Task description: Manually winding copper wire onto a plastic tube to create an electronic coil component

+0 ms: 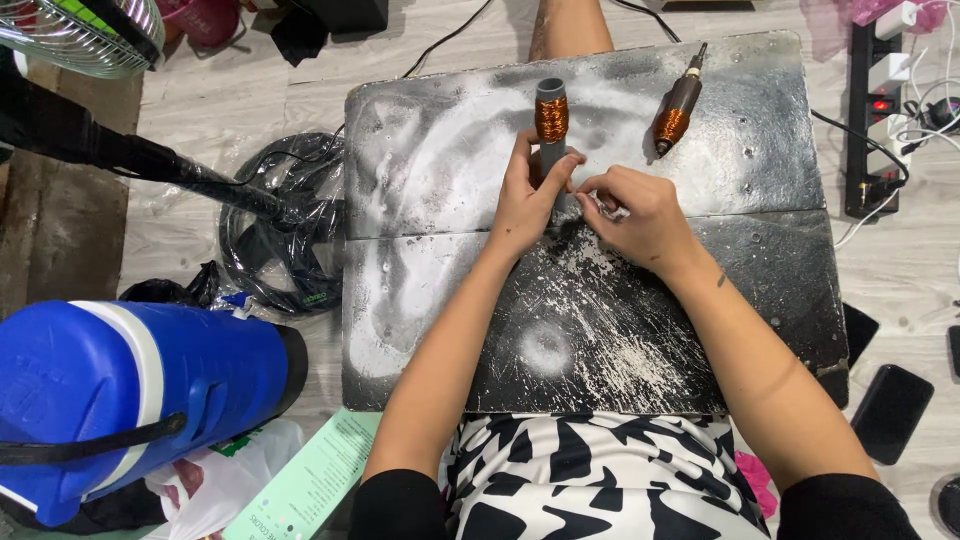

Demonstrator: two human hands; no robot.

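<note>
Sitting over a dark metal work board (600, 330), scuffed white all over, w/ a seam across its middle, you've got both forearms stretched out above it. Off to your left, on the floor, lies a big blue jug (130, 400) w/ a white band and black strap, resting on its side; just behind it a black cable coil in a clear plastic bag (285, 225), and a fan (85, 35) at the far corner. To your right: a black power strip (875, 120) w/ white plugs, plus a dark phone (892, 412) near the board's edge.

Your left hand (525, 195) wraps the lower end of a grey tube (550, 125) wound w/ copper wire near its top; the tube lies on the board's far half, pointing away from you, fingers curled round it, thumb on its side. Your right hand (635, 215) sits just beside the left, fingertips pinched together on smth small and pale right at the tube's base; can't tell what it is. A second copper-wound piece (678, 105), brown and thinner, lies tilted on the board to the right of the tube, apart from both hands.
</note>
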